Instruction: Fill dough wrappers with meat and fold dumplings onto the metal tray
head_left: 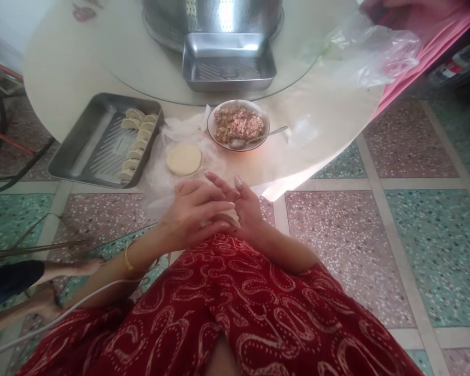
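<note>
Just above my lap, a half-folded dumpling sits between my hands, mostly covered by fingers. My left hand, a gold bangle at its wrist, curls its fingers over the dumpling. From the other side my right hand cups it, thumb and fingertips pointing up. A stack of round dough wrappers lies on a clear plastic bag beyond my left hand. Behind my right hand stands a bowl of minced meat filling, with a metal spoon resting in it.
To the left, a metal tray holds several folded dumplings along its right side. Another metal tray stands on the glass turntable, before a perforated steel vessel. A plastic bag lies at right; another person's bare limbs show at left.
</note>
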Motion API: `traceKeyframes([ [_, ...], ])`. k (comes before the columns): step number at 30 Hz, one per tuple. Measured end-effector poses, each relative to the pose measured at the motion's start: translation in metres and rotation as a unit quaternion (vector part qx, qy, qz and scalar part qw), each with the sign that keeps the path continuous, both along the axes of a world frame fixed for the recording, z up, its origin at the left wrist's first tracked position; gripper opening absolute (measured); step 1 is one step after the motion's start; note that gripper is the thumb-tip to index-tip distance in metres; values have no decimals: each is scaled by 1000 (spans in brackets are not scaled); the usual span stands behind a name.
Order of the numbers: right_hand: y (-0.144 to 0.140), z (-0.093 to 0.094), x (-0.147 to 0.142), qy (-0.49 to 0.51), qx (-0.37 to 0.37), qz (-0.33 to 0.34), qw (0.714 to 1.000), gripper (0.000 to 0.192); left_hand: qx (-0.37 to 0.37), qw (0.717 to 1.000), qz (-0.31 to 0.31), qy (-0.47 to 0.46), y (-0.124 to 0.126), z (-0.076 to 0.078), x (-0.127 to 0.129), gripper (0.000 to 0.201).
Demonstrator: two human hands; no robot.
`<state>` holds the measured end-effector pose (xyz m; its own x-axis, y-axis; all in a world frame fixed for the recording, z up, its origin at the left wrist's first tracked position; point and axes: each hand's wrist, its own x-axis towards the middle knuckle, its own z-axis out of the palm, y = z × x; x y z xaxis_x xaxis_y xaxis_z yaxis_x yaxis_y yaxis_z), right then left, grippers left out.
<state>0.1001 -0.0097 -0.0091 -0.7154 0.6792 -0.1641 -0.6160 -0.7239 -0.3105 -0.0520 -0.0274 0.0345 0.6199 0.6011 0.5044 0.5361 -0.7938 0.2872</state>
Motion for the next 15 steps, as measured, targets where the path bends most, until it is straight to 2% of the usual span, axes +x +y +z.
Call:
traceKeyframes([
  [6,1,7,2,16,-22,17,999,48,47,998,45,1,-3,-10,-6,10],
  [10,1,10,2,19,-37,21,999,50,15,998,59,6,-6,-14,-7,7],
  [15,1,4,1,29,-28,29,999,50,-27,999,43,-5,-7,-10,-7,17],
])
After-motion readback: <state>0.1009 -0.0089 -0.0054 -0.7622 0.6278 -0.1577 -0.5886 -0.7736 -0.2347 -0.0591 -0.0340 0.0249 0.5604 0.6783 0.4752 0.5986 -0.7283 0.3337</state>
